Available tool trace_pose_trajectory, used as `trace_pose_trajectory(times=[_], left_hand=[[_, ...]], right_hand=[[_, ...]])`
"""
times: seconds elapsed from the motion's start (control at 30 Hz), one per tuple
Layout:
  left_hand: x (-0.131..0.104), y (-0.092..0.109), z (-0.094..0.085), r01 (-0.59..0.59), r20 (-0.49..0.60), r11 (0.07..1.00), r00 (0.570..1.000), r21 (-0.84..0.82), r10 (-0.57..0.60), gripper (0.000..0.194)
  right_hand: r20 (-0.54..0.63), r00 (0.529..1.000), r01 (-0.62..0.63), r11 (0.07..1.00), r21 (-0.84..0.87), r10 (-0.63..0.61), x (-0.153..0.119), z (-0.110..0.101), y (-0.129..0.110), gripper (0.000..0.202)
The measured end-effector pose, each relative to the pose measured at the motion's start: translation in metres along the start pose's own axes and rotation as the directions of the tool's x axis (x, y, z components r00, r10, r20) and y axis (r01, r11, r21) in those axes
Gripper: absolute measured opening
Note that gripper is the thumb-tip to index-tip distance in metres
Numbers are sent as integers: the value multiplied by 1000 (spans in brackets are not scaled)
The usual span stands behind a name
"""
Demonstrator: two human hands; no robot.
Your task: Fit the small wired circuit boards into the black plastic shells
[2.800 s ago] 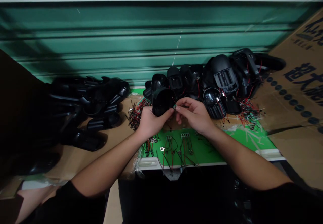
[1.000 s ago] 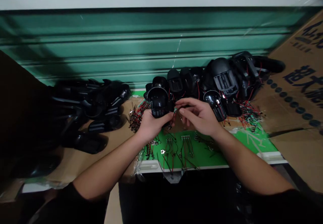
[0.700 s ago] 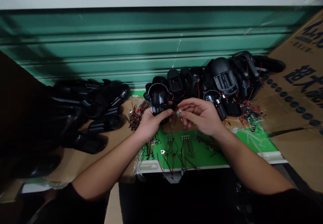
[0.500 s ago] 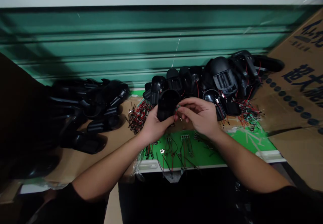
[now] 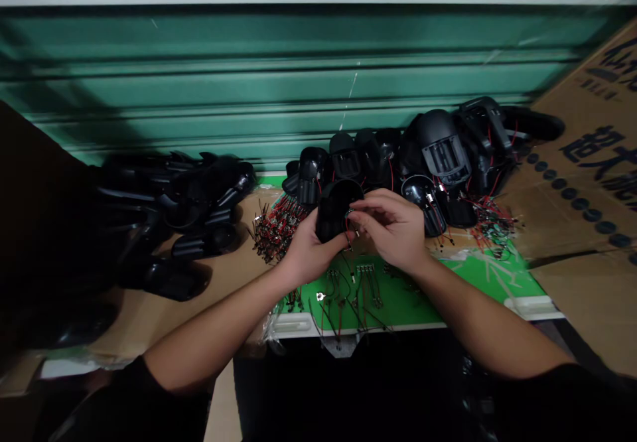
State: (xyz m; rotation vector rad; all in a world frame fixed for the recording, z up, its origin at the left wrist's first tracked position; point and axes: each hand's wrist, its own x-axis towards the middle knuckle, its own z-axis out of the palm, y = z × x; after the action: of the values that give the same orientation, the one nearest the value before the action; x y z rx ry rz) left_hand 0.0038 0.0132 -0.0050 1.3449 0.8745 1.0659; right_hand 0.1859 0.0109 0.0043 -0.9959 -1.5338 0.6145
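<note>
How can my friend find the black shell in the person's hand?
Start at the green wall and look down to the row of dark cases. In front, the left hand holds the black shell, its dark hollow showing. Its neighbours lie in the row; only this one is held.

black short sleeves [image 5: 127,389] end above the elbows; both hands are bare.
</note>
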Motion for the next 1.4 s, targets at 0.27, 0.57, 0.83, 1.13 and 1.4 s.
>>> trace_pose_trajectory(times=[0.27, 0.57, 0.83, 1.13, 1.4], left_hand=[[-3, 0, 0, -77, 5, 991, 997, 107, 77, 44], [-4, 0, 1, -78, 21, 990, 997, 121, 76, 46], [-5, 0, 0, -70, 47, 994, 997, 86, 66, 51], [-5, 2, 1, -92, 47, 993, 995, 80, 88, 50], [-8, 1, 1, -95, 40, 990, 995, 104, 91, 48]], right_hand=[[13, 994, 112, 989, -98, -111, 1, -2, 0, 9], [29, 1000, 11, 999, -38, -10, 3, 0, 2, 4], [18, 992, -125, 990, 69, 125, 0, 0, 2, 12], [12, 975, -221, 965, 138, 222, -2, 3, 0, 16], [22, 942, -332, 916, 224, 336, -3, 8, 6, 38]])
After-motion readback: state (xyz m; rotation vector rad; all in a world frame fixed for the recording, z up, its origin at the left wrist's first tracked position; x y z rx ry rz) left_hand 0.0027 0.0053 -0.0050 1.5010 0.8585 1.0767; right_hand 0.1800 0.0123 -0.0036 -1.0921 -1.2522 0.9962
